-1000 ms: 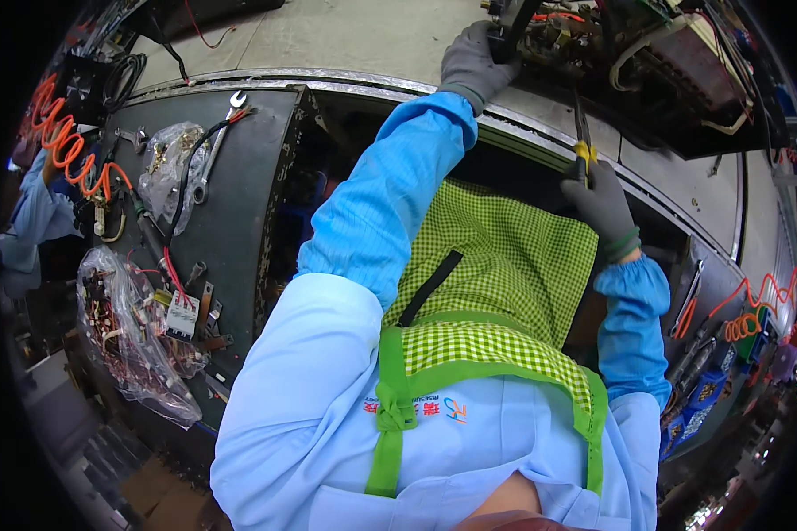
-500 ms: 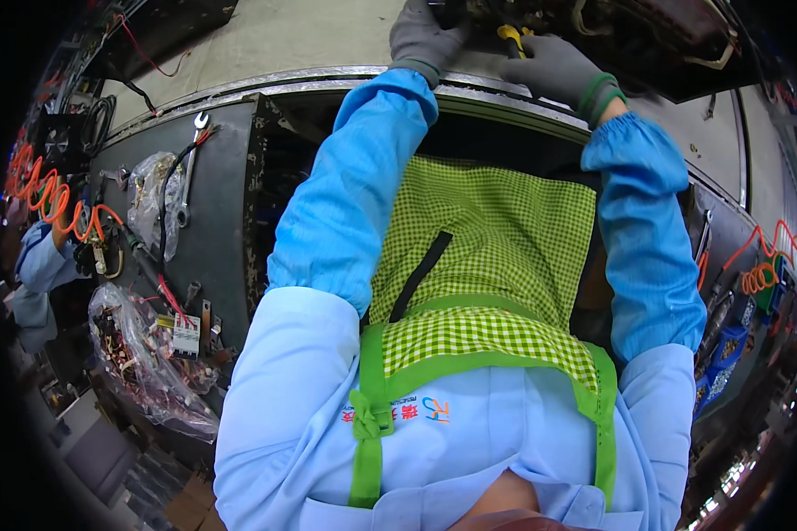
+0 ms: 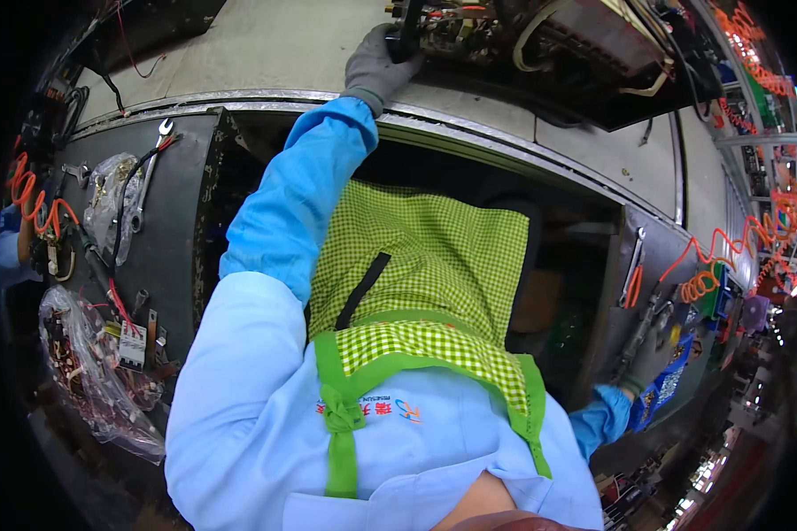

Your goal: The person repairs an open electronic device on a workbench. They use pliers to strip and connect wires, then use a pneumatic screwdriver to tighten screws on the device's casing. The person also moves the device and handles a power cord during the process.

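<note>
My left hand [image 3: 379,67], in a grey glove, grips a black upright part [image 3: 407,34] at the left end of a dark electrical unit [image 3: 584,53] on the bench. Wires and metal terminals fill the unit's near side. Far to the right, my gloved right hand [image 3: 653,356] reaches over the side shelf beside a blue bin [image 3: 669,389]. A yellow-handled tool [image 3: 675,335] shows at its fingers; the tool's kind is too small to make out.
On the left metal shelf [image 3: 173,230] lie a wrench [image 3: 153,173], bagged parts [image 3: 88,372] and a white breaker [image 3: 133,347]. Another wrench [image 3: 636,252] rests on the right shelf, near orange coiled hoses [image 3: 700,285]. A person's sleeve [image 3: 11,252] shows at the far left.
My right hand has left the electrical unit with the yellow-handled tool and swung right and down to the side shelf. My left hand stays at the unit; the whole view has shifted.
</note>
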### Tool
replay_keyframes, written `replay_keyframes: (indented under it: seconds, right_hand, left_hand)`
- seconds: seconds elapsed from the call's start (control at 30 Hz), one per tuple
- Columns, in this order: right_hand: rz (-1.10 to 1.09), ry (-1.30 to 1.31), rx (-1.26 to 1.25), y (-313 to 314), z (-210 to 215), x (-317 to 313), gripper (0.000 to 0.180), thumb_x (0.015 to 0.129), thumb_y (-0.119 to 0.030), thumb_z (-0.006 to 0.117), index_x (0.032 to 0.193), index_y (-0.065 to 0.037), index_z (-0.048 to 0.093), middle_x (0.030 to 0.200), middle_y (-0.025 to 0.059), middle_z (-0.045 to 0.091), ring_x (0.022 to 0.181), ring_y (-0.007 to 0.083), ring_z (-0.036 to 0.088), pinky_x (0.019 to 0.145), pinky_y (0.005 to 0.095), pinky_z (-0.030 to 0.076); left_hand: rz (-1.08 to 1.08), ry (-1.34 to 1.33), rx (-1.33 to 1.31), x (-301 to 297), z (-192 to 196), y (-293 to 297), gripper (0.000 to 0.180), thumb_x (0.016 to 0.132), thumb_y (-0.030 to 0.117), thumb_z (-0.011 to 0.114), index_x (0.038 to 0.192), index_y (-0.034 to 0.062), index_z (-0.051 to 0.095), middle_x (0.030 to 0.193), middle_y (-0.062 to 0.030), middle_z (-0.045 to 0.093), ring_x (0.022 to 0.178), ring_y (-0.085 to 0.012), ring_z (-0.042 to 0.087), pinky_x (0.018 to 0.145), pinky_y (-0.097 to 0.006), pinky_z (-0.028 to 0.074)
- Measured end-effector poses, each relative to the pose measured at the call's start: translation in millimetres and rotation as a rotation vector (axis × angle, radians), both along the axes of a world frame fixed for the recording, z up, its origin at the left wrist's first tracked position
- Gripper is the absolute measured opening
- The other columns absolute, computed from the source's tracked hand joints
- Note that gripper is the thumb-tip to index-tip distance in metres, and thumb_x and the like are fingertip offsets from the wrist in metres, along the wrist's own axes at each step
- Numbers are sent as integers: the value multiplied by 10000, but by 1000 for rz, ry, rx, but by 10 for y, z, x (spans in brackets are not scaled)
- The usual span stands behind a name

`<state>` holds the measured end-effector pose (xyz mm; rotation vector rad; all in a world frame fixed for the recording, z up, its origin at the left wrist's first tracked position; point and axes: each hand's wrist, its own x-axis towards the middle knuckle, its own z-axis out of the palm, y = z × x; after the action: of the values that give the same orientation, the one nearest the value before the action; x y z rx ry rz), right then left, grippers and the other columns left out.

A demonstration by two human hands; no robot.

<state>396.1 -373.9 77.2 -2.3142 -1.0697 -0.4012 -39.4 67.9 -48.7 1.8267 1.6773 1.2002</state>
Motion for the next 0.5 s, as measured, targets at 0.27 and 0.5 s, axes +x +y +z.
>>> replay_keyframes:
  seconds: [0.27, 0.5]
  right_hand:
    - [-684, 276, -592, -1937, -485, 1417, 538, 710, -333, 642, 1099, 39, 637, 1054, 250, 653, 996, 391, 622, 871, 429, 464]
    - [-697, -70, -545, -1464, -440, 1206, 512, 774, -317, 644, 1183, -13, 596, 1156, 214, 606, 1042, 373, 580, 930, 427, 443]
  left_hand:
    - [-7, -21, -13, 34, -110, 58, 616, 742, 399, 759, 1223, 104, 511, 1027, -100, 685, 980, -234, 651, 870, -341, 487]
    - [-24, -23, 20, 28, -135, 90, 582, 759, 363, 760, 1208, 86, 516, 1007, -90, 687, 943, -207, 654, 857, -315, 488]
